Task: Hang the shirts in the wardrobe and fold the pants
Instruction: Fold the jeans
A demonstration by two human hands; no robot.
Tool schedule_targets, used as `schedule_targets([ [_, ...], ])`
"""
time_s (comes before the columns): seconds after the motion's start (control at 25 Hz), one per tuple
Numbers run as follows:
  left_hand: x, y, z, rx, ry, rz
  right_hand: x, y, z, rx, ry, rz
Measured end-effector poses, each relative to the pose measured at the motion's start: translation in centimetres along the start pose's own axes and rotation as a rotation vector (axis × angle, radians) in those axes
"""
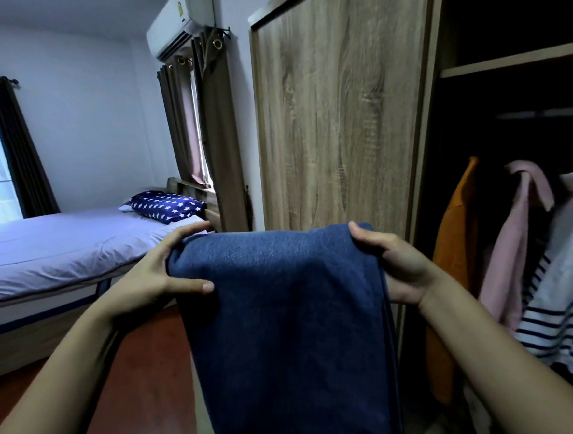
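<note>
Between them, the left hand (153, 277) and right hand (395, 263) grip the blue pants (285, 318); right of them hang shirts (517, 244) in the wardrobe (338, 111).

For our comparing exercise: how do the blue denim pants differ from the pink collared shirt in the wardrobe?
The blue denim pants are gripped by the left hand and right hand; the pink collared shirt hangs in the wooden wardrobe, untouched. The pants are dark; the shirt is pale. Both drape downward.
</note>
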State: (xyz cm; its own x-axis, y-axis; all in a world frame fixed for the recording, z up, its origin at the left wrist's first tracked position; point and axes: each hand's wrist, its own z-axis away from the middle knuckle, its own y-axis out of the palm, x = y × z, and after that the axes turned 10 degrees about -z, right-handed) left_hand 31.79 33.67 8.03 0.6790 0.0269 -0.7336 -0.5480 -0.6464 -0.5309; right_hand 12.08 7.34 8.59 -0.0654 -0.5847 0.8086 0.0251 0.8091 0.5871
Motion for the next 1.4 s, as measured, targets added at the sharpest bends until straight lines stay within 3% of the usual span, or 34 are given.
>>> schedule_targets([
  [0.08,-0.1,-0.2,0.1,0.046,0.019,-0.087,0.5,0.3,0.4,0.018,-0.004,-0.026],
  [0.2,-0.4,0.3,0.3,0.012,0.030,0.010,0.7,1.0,1.0,0.011,-0.040,-0.051],
  [0.44,-0.8,1.6,-0.2,-0.232,0.057,0.209,1.0,2.0,1.9,0.011,-0.066,-0.089],
  [0.64,-1.2,1.4,-0.4,-0.197,0.085,0.107,1.5,2.9,2.3,0.018,-0.087,-0.084],
  [0.8,-1.1,1.2,-1.1,-0.262,0.072,0.045,0.9,3.7,3.0,0.042,-0.179,0.127],
  [1.08,-2.1,1.3,-1.8,-0.406,0.078,0.130,1.2,4.3,3.3,-0.017,-0.594,0.495],
  [1.16,-3.4,1.9,-2.0,-0.429,0.133,0.173,1.7,4.3,2.7,-0.102,-0.745,0.622],
  [1.4,-6.1,1.8,-2.8,-0.446,0.156,0.192,3.2,2.3,0.1,-0.661,-1.070,0.940],
])
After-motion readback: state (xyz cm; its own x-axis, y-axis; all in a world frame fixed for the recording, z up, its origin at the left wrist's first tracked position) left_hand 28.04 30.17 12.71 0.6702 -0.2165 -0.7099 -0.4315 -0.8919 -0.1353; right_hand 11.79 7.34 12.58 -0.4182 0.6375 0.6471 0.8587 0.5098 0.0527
